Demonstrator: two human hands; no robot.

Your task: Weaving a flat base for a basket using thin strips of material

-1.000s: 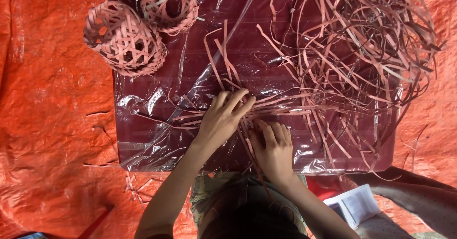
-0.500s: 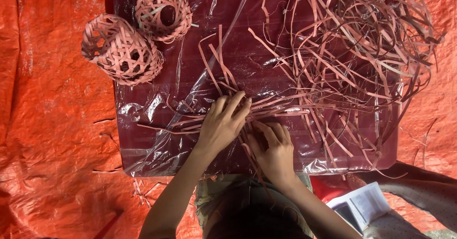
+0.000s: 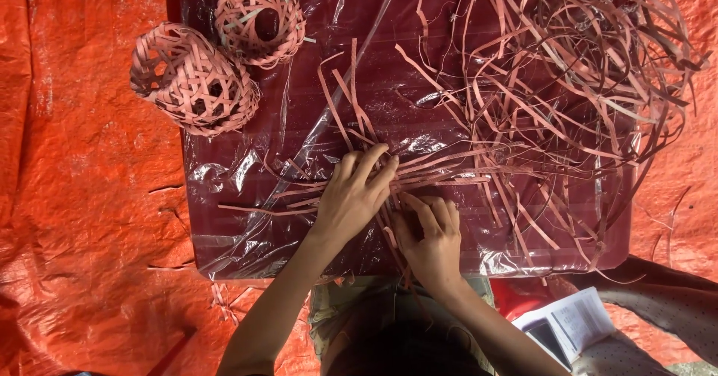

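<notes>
Pressing down on a crossing of flat pink strips (image 3: 389,178) near the front edge of the dark red tabletop (image 3: 224,226), we hold our left hand (image 3: 355,196) open, fingers spread flat, while our right hand (image 3: 430,234) curls over the strips, pinching them. Open room lies left of the hands under clear plastic. Two woven balls (image 3: 198,77) sit at the far left corner. Since a second ago, both hands have stayed put. Our fingertips hide the crossing itself.
</notes>
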